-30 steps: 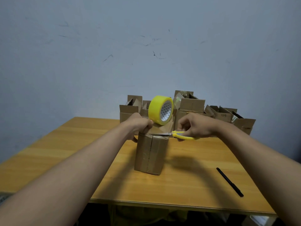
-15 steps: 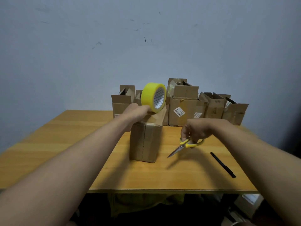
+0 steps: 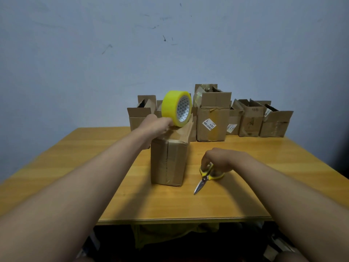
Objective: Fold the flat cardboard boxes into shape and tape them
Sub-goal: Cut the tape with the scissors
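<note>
Head view: left hand curled round the lower rim of the yellow tape roll, holding it on edge atop the cardboard box. Box standing upright near the middle of the table, taped seam running down its near face. Right hand closed on the yellow handles of the scissors, lowered to the table just right of the box, blades pointing toward the near edge.

Likely step: tape strip on this box cut, scissors being set down. Next move probably calls for letting go of the scissors, pressing the loose tape end flat on the box top, then parking the roll.

Row of folded boxes lined along the far edge, open flaps up, well apart from the working box. Open wood left of the box toward the left edge, and between box and near edge. Right side tighter: scissors lying close beside the box.
</note>
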